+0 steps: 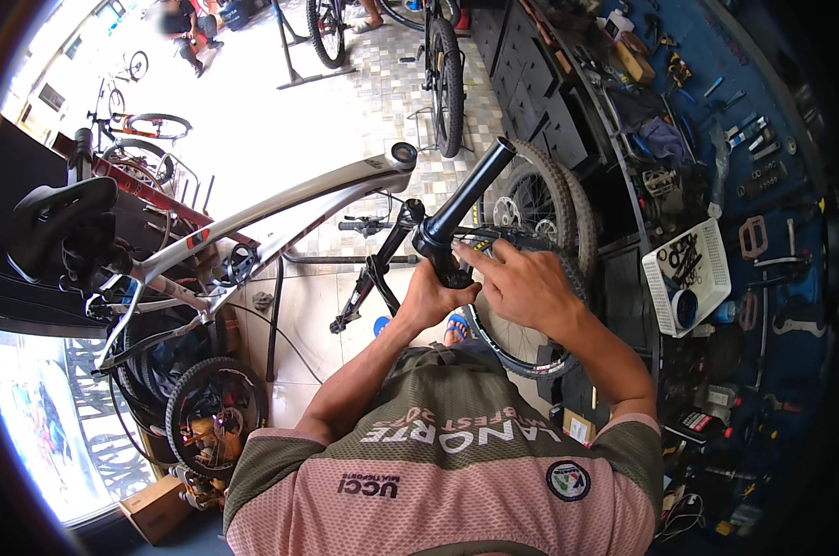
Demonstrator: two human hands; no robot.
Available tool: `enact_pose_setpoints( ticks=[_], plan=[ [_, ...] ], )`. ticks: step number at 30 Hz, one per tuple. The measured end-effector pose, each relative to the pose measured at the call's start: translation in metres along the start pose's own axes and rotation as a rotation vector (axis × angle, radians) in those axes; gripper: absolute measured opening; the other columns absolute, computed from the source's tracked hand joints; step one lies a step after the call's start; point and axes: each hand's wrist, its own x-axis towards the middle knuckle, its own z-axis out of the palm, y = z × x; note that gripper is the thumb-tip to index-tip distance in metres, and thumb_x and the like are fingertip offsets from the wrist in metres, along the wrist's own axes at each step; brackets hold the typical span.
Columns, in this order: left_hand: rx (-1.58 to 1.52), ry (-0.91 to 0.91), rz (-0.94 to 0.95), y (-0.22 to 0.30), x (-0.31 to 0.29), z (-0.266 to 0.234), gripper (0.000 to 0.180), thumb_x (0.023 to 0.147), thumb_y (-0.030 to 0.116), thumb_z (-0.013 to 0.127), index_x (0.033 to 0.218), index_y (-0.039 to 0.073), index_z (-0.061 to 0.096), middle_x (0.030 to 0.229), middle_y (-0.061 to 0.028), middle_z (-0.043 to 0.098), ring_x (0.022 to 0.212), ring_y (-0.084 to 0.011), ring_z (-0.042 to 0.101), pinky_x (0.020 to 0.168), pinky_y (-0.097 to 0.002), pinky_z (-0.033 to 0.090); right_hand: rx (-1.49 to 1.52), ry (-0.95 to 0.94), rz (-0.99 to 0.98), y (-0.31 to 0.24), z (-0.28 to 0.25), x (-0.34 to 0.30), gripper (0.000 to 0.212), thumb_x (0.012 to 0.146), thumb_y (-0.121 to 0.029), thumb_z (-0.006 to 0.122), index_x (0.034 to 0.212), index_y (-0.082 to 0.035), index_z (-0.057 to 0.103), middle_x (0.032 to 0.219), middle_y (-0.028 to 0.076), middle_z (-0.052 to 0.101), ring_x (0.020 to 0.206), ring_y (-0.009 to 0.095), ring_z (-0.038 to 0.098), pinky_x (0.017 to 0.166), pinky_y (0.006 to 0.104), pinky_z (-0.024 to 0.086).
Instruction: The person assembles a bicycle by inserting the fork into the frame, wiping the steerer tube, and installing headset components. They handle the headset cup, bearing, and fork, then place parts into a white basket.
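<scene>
A black suspension fork (466, 196) is tilted in front of me, its steerer tube pointing up and to the right. My left hand (426, 298) is wrapped round the fork at its crown, below the steerer. Beside it, my right hand (529, 289) has its index finger stretched to the base of the steerer and seems to touch it; the other fingers are partly bent. The fork's legs (368, 273) slant down to the left. To the left, a bare silver bike frame (271, 208) has its open head tube (403, 153) close to the fork.
A black saddle (63, 208) is at the left. Bike wheels (535, 199) stand behind my right hand, by the dark drawers (540, 83). On the right bench, a white basket (660, 278) holds small parts among many tools. Another person (183, 32) sits at the far left.
</scene>
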Motion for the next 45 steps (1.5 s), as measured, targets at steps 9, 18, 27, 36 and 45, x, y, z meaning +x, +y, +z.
enact_pose_setpoints(
  ticks=[9,18,27,36,45],
  plan=[
    [-0.003,0.044,-0.008,-0.013,-0.001,0.004,0.052,0.074,0.016,0.096,0.108,-0.005,0.064,0.094,-0.0043,0.071,0.087,-0.0119,0.065,0.077,-0.0315,0.056,-0.209,-0.043,-0.088,-0.014,0.006,0.029,0.067,0.094,-0.017,0.066,0.158,-0.033,0.056,0.086,0.01,0.063,0.054,0.024,0.069,0.052,0.0427,0.059],
    [-0.08,0.065,0.074,-0.004,0.0,-0.001,0.045,0.075,0.009,0.088,0.11,-0.005,0.063,0.093,-0.0024,0.069,0.086,-0.0097,0.063,0.075,-0.0298,0.054,-0.179,0.017,-0.095,-0.017,-0.003,0.036,0.065,0.092,-0.021,0.07,0.155,-0.028,0.06,0.094,0.011,0.066,0.056,0.023,0.069,0.051,0.0383,0.058],
    [0.08,0.186,0.015,0.006,-0.005,-0.027,0.047,0.075,0.022,0.095,0.102,0.003,0.061,0.085,0.0015,0.061,0.078,-0.0094,0.057,0.069,-0.0287,0.05,0.342,0.225,0.201,0.007,0.025,0.002,0.049,0.097,-0.023,0.07,0.145,-0.02,0.067,0.089,0.014,0.065,0.073,0.024,0.072,0.064,0.0376,0.058],
    [-0.209,0.342,0.231,0.012,-0.004,-0.006,0.039,0.086,0.011,0.092,0.103,0.001,0.058,0.09,-0.0056,0.074,0.078,-0.011,0.07,0.071,-0.0279,0.056,1.543,0.694,0.629,-0.034,0.192,0.022,0.072,0.114,-0.059,0.042,0.156,-0.001,0.043,0.103,0.004,0.06,0.094,0.012,0.059,0.088,0.0297,0.05],
    [0.017,-0.042,0.552,0.006,-0.006,-0.04,0.061,0.087,0.009,0.078,0.139,0.001,0.048,0.139,-0.0171,0.062,0.134,-0.0292,0.058,0.115,-0.0469,0.046,1.631,0.726,0.515,-0.015,0.207,0.055,0.052,0.112,-0.041,0.038,0.145,-0.002,0.047,0.117,0.017,0.07,0.102,0.022,0.066,0.101,0.0361,0.047]
  ],
)
